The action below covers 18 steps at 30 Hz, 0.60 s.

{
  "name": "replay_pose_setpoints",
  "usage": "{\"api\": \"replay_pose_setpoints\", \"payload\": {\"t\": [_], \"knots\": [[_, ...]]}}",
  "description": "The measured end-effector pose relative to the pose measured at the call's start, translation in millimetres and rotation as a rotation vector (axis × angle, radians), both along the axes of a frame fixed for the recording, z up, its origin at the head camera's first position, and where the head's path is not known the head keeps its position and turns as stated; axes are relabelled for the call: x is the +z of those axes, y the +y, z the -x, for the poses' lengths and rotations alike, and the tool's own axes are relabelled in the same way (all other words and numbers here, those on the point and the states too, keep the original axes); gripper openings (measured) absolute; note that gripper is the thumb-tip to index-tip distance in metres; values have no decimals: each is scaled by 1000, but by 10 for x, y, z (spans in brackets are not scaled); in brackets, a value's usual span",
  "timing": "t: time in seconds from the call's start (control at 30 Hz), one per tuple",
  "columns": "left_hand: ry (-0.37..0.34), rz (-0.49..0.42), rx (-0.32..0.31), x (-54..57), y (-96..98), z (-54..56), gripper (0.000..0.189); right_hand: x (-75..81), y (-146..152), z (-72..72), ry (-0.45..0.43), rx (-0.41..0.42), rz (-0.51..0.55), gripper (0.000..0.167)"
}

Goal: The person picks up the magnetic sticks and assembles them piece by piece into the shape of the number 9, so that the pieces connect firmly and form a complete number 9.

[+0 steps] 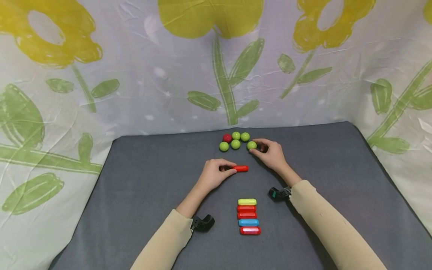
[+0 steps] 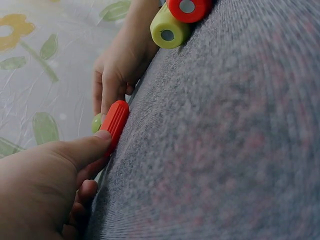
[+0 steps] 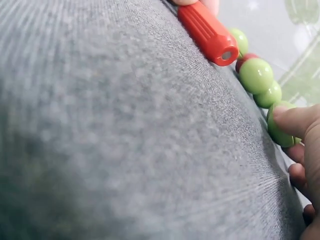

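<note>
Ridged red stick — glossy ball

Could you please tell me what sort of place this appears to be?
It looks like a makeshift indoor recording spot, though the wider room is out of view: a flower-printed sheet surrounds a flat dark grey cloth on three sides, and the person has black wrist-worn devices.
</note>
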<state>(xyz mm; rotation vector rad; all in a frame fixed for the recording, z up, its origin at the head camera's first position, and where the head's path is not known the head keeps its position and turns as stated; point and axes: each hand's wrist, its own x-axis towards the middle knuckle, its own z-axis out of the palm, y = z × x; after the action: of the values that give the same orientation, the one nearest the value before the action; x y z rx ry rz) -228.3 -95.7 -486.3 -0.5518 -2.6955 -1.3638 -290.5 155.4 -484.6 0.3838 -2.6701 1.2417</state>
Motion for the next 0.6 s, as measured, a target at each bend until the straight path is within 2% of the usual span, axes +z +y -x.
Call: {"api": "replay_pose_setpoints", "payload": {"t": [0.23, 0.4, 0.6], "knots": [[-3, -11, 13, -1, 23, -18, 17, -11, 39, -128, 1, 23, 4, 38], [-2, -14, 13, -9, 11, -22, 17, -35, 76, -316, 19, 73, 10, 37], [-9, 12, 9, -16, 15, -8, 18, -25, 156, -534, -19, 126, 21, 32]]}}
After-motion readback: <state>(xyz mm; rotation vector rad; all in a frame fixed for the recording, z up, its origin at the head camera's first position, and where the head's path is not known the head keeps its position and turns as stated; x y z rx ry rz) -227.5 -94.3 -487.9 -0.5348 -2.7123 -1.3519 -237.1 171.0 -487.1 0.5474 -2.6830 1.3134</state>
